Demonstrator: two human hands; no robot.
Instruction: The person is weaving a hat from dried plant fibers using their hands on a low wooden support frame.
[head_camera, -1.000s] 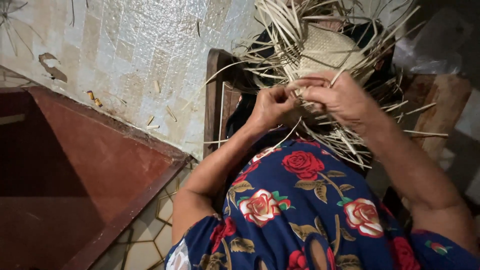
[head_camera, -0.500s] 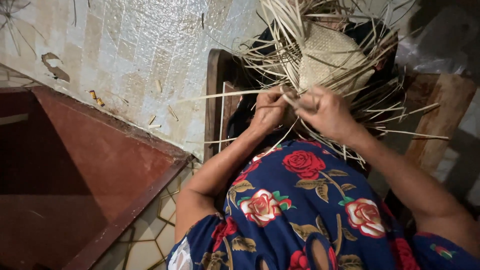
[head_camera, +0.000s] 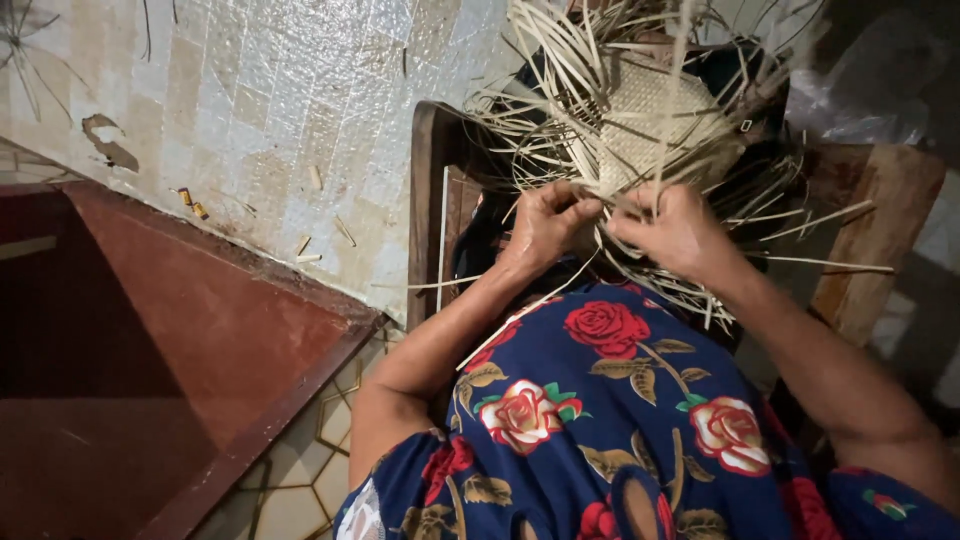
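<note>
A pale tiled floor (head_camera: 290, 120) fills the upper left, with a dark red step (head_camera: 150, 360) below it and small straw scraps (head_camera: 320, 240) scattered along the tiles. A wooden chair frame (head_camera: 425, 200) stands in front of the person, whose blue dress printed with red roses (head_camera: 610, 420) covers the lower middle of the view. Resting over the lap and chair is the woven straw piece (head_camera: 650, 125): a tight, finished patch of plaiting at its centre, ringed by many loose, unwoven strands (head_camera: 560, 70) that fan out on all sides. Judging from that, the middle section is done while the outer part remains open, with most strands not yet worked in. The left hand (head_camera: 545, 220) is curled closed, pinching strands at the near edge of the woven patch. The right hand (head_camera: 675, 230) sits just beside it, fingers bent around more strands at the same edge. One long strand (head_camera: 520, 315) trails down across the left forearm.
</note>
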